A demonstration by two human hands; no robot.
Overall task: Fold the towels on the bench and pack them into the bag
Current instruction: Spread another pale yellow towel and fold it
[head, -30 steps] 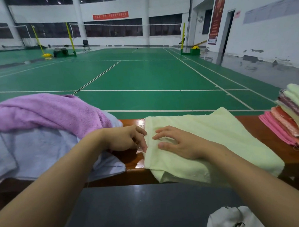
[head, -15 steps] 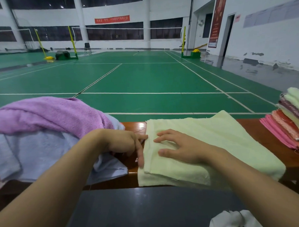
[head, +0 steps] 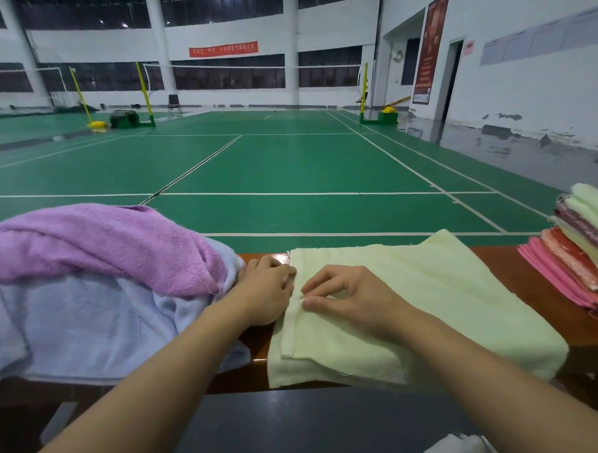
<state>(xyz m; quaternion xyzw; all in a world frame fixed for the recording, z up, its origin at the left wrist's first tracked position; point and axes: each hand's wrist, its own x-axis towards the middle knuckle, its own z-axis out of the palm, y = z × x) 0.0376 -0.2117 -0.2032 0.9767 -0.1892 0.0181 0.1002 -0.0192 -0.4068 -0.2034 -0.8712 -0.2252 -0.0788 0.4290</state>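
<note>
Pale yellow towel (head: 431,306) lay folded on bench (head: 519,278), layered left edge uneven. My right hand (head: 349,301) and left hand (head: 264,293) both pinched that edge.

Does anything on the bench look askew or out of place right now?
The pale yellow towel is folded unevenly: its lower layer sticks out past the top layer and overhangs the bench. Left, the purple towel lies unfolded.

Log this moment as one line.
step: folding | left hand: at yellow towel edge | right hand: pinching towel edge | bench
</note>
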